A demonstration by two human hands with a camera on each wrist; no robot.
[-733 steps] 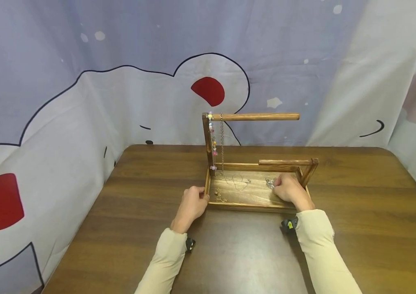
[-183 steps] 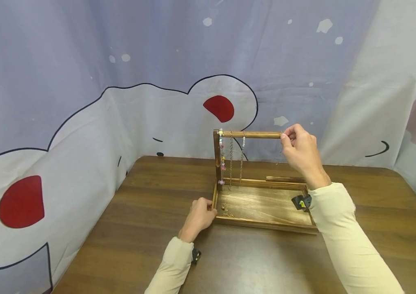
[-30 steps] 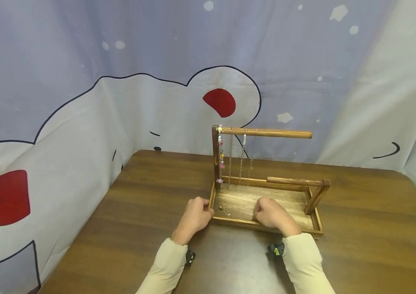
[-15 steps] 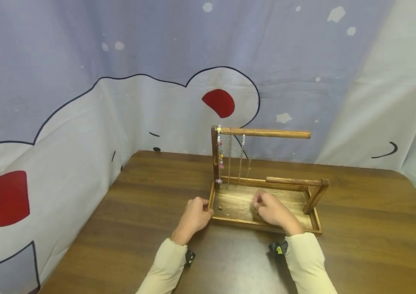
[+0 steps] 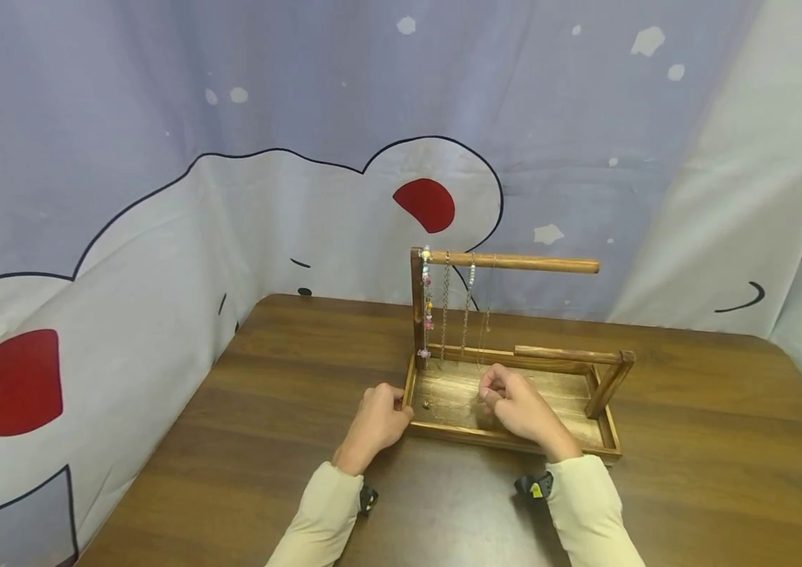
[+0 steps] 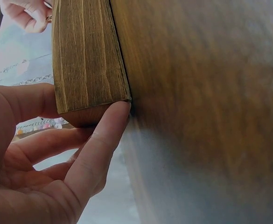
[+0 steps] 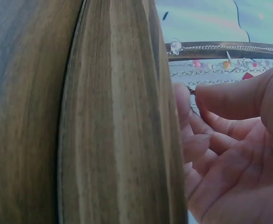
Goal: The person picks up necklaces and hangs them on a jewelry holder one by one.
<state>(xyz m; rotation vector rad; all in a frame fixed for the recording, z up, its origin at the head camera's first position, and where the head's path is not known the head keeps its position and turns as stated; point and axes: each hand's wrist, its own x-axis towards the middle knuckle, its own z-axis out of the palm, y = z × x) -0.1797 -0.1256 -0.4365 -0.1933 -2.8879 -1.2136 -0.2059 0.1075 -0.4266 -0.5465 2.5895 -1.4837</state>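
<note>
A wooden jewelry stand point(image 5: 443, 431), a shallow tray with two raised bars, sits on the table. My left hand point(image 5: 375, 417) grips its left front corner; in the left wrist view, thumb and fingers clasp the wood. Over the tray floor, my right hand point(image 5: 517, 402) pinches what looks like a thin gold chain, mostly hidden; only a small dark-gold bit point(image 7: 192, 90) shows between thumb and forefinger. From the tall bar point(image 5: 542, 264) hang a colourful beaded necklace point(image 5: 427, 303), a chain necklace point(image 5: 445, 315), one with white beads point(image 5: 472, 276) and a finer chain point(image 5: 489, 319).
A small gold piece point(image 5: 426, 404) lies in the tray's left front part. The lower bar point(image 5: 563, 354) rises on a post at the right end. Behind the brown table point(image 5: 301, 354) hangs a printed curtain point(image 5: 301, 213).
Over the last second my right hand has risen from near the tray's front edge and moved slightly left; the gold chain leaves the tray floor. Earlier, more necklaces were hung; my left hand stays put.
</note>
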